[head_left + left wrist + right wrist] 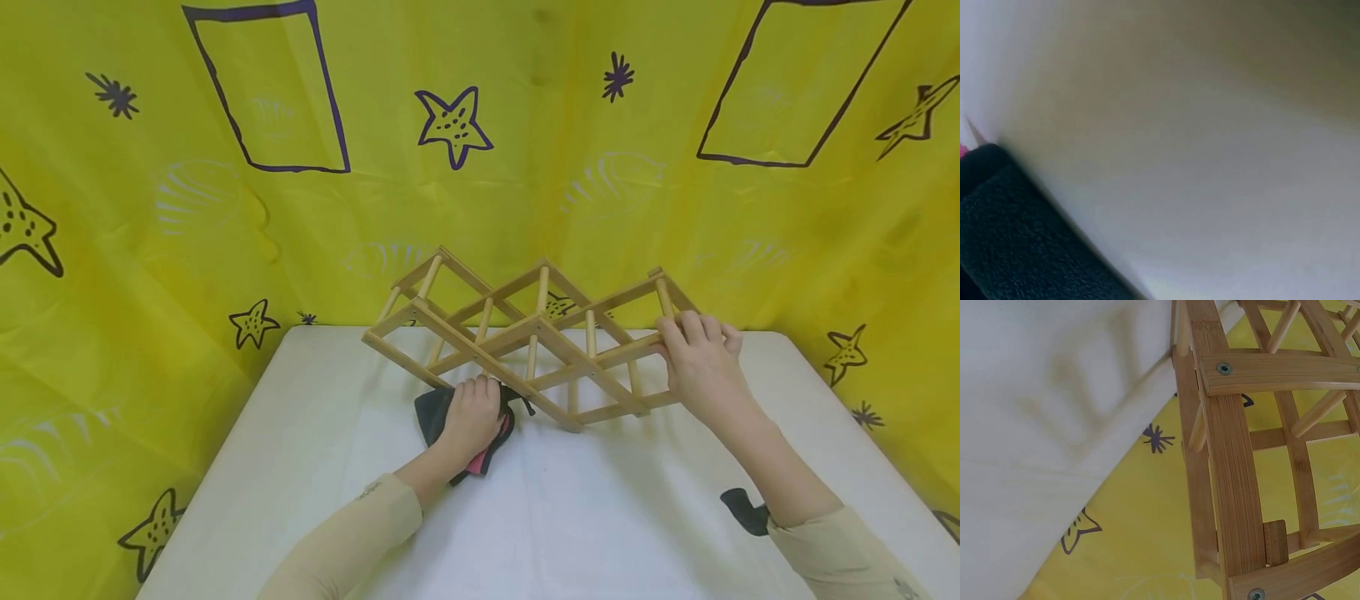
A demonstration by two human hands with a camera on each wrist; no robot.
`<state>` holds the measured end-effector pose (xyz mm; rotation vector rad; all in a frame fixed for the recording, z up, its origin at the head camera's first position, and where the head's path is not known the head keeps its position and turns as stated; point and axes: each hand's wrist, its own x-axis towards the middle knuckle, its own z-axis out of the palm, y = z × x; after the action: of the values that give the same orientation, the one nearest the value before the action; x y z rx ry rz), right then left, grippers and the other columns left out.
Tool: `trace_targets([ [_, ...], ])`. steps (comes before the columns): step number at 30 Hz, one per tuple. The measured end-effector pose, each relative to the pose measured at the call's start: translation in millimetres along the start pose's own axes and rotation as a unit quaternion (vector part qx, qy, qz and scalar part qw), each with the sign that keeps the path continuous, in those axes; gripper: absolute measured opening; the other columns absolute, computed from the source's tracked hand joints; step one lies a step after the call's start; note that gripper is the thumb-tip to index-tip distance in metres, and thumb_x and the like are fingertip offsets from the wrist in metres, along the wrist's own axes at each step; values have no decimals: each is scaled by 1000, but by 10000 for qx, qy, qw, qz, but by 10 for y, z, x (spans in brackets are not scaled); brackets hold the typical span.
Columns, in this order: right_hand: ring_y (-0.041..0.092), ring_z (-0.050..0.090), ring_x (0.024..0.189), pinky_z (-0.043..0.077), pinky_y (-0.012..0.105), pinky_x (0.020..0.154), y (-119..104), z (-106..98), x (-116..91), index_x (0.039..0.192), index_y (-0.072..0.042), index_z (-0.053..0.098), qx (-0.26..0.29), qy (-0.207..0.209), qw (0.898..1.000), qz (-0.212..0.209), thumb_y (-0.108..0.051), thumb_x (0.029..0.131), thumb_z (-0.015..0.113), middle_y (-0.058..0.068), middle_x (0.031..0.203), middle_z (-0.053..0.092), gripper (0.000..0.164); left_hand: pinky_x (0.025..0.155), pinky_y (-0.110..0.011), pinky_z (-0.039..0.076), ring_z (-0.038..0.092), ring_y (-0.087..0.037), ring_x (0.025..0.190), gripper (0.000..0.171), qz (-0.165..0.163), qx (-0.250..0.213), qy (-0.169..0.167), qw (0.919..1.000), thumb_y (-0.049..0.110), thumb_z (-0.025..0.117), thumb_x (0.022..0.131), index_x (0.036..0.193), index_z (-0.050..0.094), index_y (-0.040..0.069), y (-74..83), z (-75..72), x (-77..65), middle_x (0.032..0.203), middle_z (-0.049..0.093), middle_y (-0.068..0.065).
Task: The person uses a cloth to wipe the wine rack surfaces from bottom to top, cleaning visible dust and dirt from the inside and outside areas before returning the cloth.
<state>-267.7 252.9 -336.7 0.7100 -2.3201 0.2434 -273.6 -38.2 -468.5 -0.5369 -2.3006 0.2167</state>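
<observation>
An expanding wooden lattice rack (540,325) with round dowels stands spread out along the back of the table. My right hand (705,362) grips its right end, fingers over a slat. In the right wrist view, the rack's slats (1235,481) and screws show close up, without the hand. Low in front of the rack's left half, my left hand (474,412) has its fingers curled on a black and pink fabric item (432,412), whose exact kind I cannot tell. Fuzzy dark fabric (1022,237) fills the lower left of the left wrist view.
The rack and hands are over a white-covered table (330,467). Behind it hangs a yellow curtain (525,208) printed with stars and shells. A black object (744,510) sits against the right forearm.
</observation>
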Motion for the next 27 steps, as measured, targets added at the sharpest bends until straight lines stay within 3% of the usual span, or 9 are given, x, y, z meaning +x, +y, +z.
trace_targets([
  [4,37,34,83,22,55,74,-4,-1,4,97,-1,46,24,43,10000,-21,1,75,65,17,89,40,29,58,-28,42,53,-17,61,43,-136,135,-317,9993,35,74,66,87,55,3,8,-22,-18,76,58,-6],
  [7,37,34,82,21,55,74,2,2,-1,96,-1,46,60,77,9999,-66,-19,93,51,17,89,40,19,60,-29,44,56,-18,64,38,-202,141,-446,9987,30,71,70,90,56,1,12,-37,-30,79,60,-8],
  [11,37,33,81,21,55,74,11,2,-6,95,-1,45,75,118,9999,-92,-44,96,17,16,88,40,51,60,-29,43,55,-19,63,34,-205,13,-337,9992,28,70,70,87,55,2,21,-46,-17,78,60,-8],
  [14,37,33,82,21,55,74,14,1,-12,95,-1,45,76,91,9999,-65,-30,97,39,16,89,40,29,59,-30,42,54,-19,62,37,-178,-85,-146,9997,32,71,68,84,53,4,36,-49,8,75,58,-7],
  [16,37,33,82,21,55,74,16,0,-16,96,-1,45,80,66,9999,-60,-17,90,52,17,89,40,18,60,-30,42,55,-19,62,40,-181,-107,-66,9998,34,72,67,84,53,3,47,-44,24,74,58,-7],
  [18,37,33,82,21,55,74,15,-1,-17,96,-1,45,82,60,9999,-67,-16,90,52,17,89,40,18,60,-30,42,55,-19,63,42,-215,-84,-51,9997,36,72,66,86,54,3,59,-38,33,74,59,-7],
  [20,37,33,82,21,55,73,15,-2,-13,95,-1,45,56,75,9999,-82,-29,97,39,17,89,39,29,59,-30,41,54,-19,62,43,-265,-62,-77,9996,35,72,66,87,55,2,69,-15,31,74,58,-7],
  [23,37,33,82,21,55,73,12,-7,-13,95,-1,45,39,82,9999,-91,-44,95,15,17,89,39,52,59,-30,41,54,-19,62,43,-347,-20,-133,9993,34,73,65,87,56,2,82,10,22,76,59,-7],
  [27,37,33,82,21,55,73,2,-13,-16,97,-1,45,66,16,10000,-63,-23,94,47,17,89,40,22,59,-30,42,56,-19,64,40,-450,104,-332,9984,32,72,66,89,59,3,88,19,5,77,60,-7],
])
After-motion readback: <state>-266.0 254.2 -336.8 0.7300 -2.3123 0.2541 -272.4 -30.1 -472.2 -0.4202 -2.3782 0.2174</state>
